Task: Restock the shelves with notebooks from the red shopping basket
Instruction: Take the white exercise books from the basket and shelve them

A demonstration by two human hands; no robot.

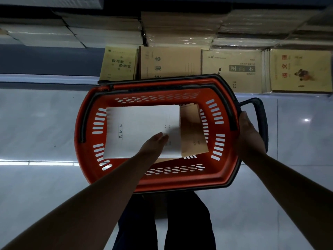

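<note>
Two hands | left hand (pixel 156 143) flat (fingers straight) on white notebook (pixel 142 130) | right hand (pixel 249 130) grips red basket (pixel 162 179) rim

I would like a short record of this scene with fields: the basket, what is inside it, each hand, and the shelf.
basket: red shopping basket, black handles, on the pale tiled floor before the shelf
contents: white notebook on top; brown notebook beside it, partly underneath
left hand: left hand inside the basket, fingers straight, resting on the white notebook
right hand: right hand against the basket's right rim; grip not clear
shelf: bottom shelf holds tan notebooks standing cover forward; wrapped stacks above
</note>
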